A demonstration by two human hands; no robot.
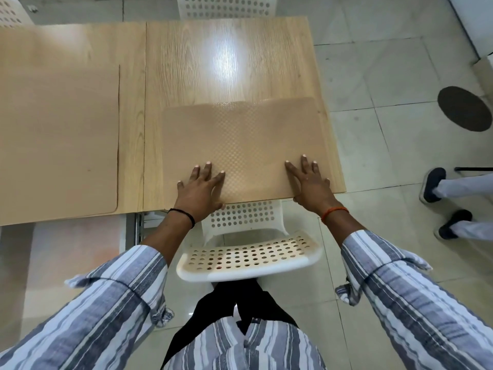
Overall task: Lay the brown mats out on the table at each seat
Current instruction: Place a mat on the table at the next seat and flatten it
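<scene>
Both hands (256, 182) (flat) — on brown mat (242, 134)

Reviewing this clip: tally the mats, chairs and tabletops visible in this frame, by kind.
Brown mats: 2, one under both hands, one on the left tabletop
White perforated chairs: 3
Wooden tabletops: 2
Total: 7

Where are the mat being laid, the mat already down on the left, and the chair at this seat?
mat under the hands (240, 134), head view, its textured middle.
left mat (58, 134), head view, its flat middle.
white chair (248, 259), head view, its perforated backrest.
</scene>
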